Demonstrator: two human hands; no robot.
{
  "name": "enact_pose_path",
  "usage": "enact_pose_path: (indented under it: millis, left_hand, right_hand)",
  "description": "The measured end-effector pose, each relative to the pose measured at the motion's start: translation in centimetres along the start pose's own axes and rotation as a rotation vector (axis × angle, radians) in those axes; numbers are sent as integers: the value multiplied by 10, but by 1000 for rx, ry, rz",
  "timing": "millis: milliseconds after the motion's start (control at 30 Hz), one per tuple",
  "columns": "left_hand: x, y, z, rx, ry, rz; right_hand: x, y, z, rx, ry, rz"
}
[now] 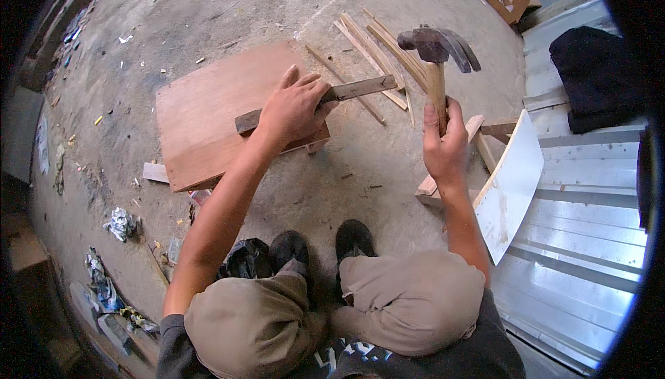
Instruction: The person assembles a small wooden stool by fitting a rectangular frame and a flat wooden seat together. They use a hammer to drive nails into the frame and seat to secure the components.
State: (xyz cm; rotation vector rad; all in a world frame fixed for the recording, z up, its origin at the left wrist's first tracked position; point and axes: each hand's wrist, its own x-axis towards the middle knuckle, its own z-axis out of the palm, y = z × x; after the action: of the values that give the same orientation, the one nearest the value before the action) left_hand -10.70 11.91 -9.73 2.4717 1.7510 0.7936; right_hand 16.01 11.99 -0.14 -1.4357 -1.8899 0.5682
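Note:
My right hand [445, 142] is wrapped round the wooden handle of a claw hammer [435, 77], held upright with its dark metal head at the top and the claw pointing right. In my left hand [294, 107] is a narrow wooden strip [364, 88], gripped near its middle. Its left end lies over a reddish-brown wooden panel [215, 109], while the other end sticks out past the panel's right edge. The panel seems raised off the floor on a support, mostly hidden beneath it. Whether the strip rests on the panel, I cannot tell.
Several loose wooden strips [374, 50] lie on the concrete floor beyond my hands. On the right, a white board [509, 185] leans by wooden pieces near corrugated metal sheeting [589, 202] with a dark cloth [596, 77] on it. A black plastic bag [247, 260] sits beside my left shoe.

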Motion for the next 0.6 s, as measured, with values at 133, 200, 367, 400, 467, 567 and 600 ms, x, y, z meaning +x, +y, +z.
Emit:
enact_pose_path:
  millis: [133,200,367,400,467,567,600]
  left_hand:
    - [3,2,-9,7,-127,-42]
    - [0,1,-5,-31,-82,-23]
    - [3,-5,-17,23,-64,-30]
    - [5,-6,-25,2,-62,-35]
    - [10,-13,-35,-138,-66,-51]
    - [17,-31,-52,-472,-140,-160]
    - [20,-33,-60,-593,-198,-239]
  right_hand:
    - [-7,22,29,469,-23,210]
    - [-17,21,36,576,-12,315]
    - [-33,29,34,658,2,399]
    - [-33,32,32,639,6,396]
    - [-30,38,25,630,-6,372]
    - [-17,33,23,643,-18,348]
    - [-10,34,22,626,-17,340]
